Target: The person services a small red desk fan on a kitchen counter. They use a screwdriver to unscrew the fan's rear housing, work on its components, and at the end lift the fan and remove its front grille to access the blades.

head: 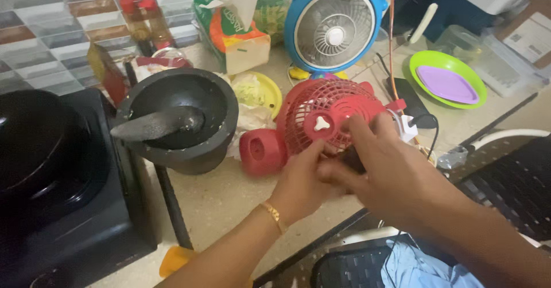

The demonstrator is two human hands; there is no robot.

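Note:
A small red table fan (321, 118) lies tilted on the beige counter (224, 196), its round grille facing up and its red base (261, 152) to the left. My left hand (301, 182), with a gold bracelet at the wrist, touches the grille's lower edge. My right hand (379, 170) reaches over the fan's lower right side, fingers on the grille rim, covering a dark part beneath; its grip is blurred.
A black stone mortar with pestle (178, 118) stands left of the fan, beside a black stove (51, 179). A blue fan (333, 26), a tissue pack (238, 26), a green plate with purple lid (447, 81), a white plug and black cables (410, 124) crowd the back.

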